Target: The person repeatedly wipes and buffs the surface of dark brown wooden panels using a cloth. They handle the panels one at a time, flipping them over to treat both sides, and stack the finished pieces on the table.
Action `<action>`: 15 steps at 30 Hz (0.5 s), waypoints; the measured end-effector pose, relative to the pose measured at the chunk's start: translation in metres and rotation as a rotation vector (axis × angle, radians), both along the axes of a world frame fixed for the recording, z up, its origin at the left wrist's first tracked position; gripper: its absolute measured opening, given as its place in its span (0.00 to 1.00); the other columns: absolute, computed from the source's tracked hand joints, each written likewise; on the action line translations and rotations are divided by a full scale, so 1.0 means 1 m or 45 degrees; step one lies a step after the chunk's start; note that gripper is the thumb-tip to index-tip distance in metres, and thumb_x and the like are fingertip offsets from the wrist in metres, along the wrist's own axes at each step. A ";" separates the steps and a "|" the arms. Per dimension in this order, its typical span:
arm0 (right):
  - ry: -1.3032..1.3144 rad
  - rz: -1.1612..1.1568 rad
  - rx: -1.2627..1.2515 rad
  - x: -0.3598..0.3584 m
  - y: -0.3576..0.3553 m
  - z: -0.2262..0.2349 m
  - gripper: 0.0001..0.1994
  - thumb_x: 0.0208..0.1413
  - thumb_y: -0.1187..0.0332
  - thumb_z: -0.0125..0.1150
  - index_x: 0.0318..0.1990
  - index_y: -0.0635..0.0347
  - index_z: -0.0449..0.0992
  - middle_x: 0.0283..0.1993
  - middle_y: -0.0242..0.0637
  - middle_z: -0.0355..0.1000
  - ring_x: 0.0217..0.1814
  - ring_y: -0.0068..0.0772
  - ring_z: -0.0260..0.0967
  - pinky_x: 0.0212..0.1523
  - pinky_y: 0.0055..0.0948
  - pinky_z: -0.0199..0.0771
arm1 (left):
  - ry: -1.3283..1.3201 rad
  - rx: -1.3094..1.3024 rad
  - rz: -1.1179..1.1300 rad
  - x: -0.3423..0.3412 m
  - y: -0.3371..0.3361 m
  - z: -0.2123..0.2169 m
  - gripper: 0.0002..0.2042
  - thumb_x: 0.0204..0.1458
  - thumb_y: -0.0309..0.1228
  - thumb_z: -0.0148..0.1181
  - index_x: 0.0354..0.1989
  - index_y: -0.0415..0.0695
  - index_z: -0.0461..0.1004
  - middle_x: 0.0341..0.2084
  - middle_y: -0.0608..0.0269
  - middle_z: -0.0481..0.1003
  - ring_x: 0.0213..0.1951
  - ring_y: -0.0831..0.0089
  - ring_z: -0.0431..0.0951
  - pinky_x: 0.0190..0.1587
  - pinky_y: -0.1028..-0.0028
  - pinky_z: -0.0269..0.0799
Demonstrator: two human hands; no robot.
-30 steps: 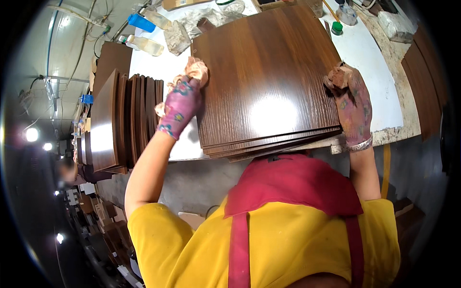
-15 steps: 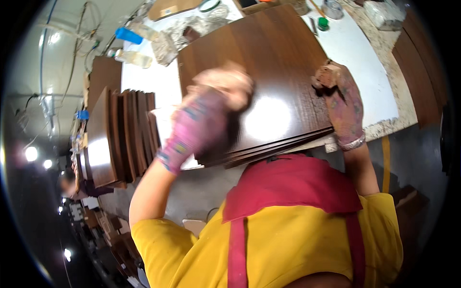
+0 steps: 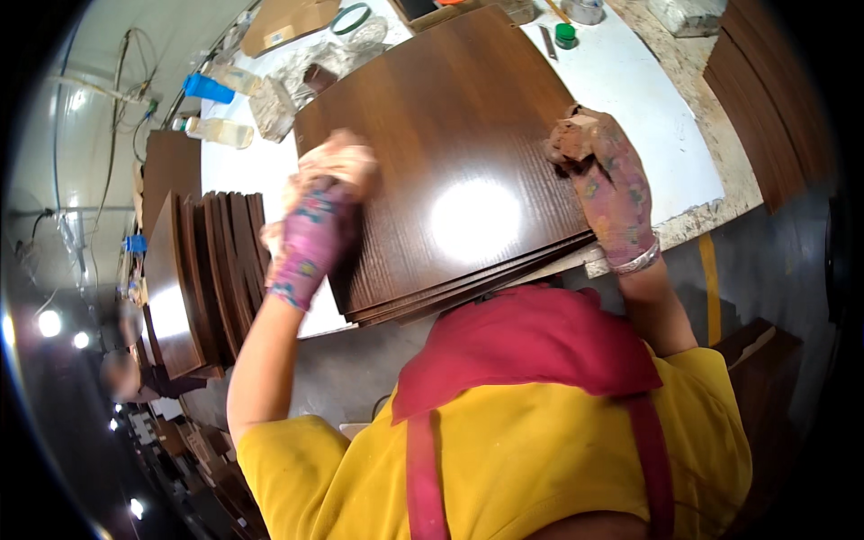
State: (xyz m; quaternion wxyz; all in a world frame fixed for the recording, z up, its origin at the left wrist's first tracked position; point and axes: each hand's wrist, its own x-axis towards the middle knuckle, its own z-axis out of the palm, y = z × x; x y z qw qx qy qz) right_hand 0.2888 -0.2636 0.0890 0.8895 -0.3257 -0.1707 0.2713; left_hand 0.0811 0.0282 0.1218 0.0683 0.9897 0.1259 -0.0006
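A glossy dark brown wood panel (image 3: 432, 135) lies on top of a short stack of similar panels in front of me. My left hand (image 3: 315, 225), in a patterned pink-purple glove, is closed on a crumpled pale peach cloth (image 3: 337, 162) at the panel's left edge; motion blurs it a little. At the right edge, my right hand (image 3: 615, 184), in a stained glove of the same kind, is closed on a brown-stained wad (image 3: 573, 137), perhaps a rag or sponge. Its exact kind cannot be told.
Several brown panels (image 3: 220, 270) stand on edge at the left. Behind the stack are a blue cup (image 3: 207, 88), a clear bottle (image 3: 219, 131), a tape roll (image 3: 350, 18) and a green-lidded jar (image 3: 565, 36). More brown panels (image 3: 765, 99) lie at the right; a person (image 3: 135, 373) is far left.
My left hand has swept left with the cloth, from over the panel to its left edge. My right hand keeps its place at the right edge while the whole view shifts slightly.
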 end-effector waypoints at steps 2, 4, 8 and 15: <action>0.009 -0.025 -0.011 0.001 0.003 -0.002 0.19 0.61 0.63 0.56 0.52 0.69 0.67 0.45 0.43 0.71 0.45 0.32 0.69 0.51 0.30 0.69 | 0.218 -0.045 0.321 -0.010 -0.006 0.037 0.07 0.50 0.31 0.55 0.36 0.44 0.74 0.33 0.54 0.73 0.39 0.60 0.76 0.43 0.64 0.73; 0.031 -0.038 -0.043 -0.001 0.001 0.002 0.19 0.61 0.63 0.57 0.52 0.68 0.67 0.45 0.44 0.71 0.45 0.32 0.69 0.52 0.31 0.69 | 0.562 0.576 -0.123 -0.022 -0.035 0.027 0.07 0.50 0.31 0.55 0.36 0.43 0.74 0.37 0.56 0.74 0.39 0.59 0.77 0.57 0.57 0.65; -0.058 0.000 -0.132 -0.001 -0.001 0.000 0.19 0.60 0.61 0.58 0.51 0.68 0.67 0.45 0.43 0.70 0.45 0.32 0.68 0.50 0.30 0.68 | 0.178 0.198 0.093 -0.041 -0.021 0.019 0.07 0.49 0.30 0.57 0.36 0.45 0.73 0.39 0.53 0.74 0.38 0.55 0.78 0.43 0.59 0.75; -0.102 -0.009 -0.071 -0.002 0.000 0.003 0.19 0.60 0.63 0.58 0.51 0.68 0.66 0.40 0.42 0.70 0.40 0.30 0.68 0.46 0.29 0.69 | 0.062 0.132 0.312 -0.053 -0.008 0.032 0.10 0.49 0.31 0.58 0.39 0.43 0.73 0.41 0.53 0.74 0.42 0.57 0.78 0.43 0.60 0.76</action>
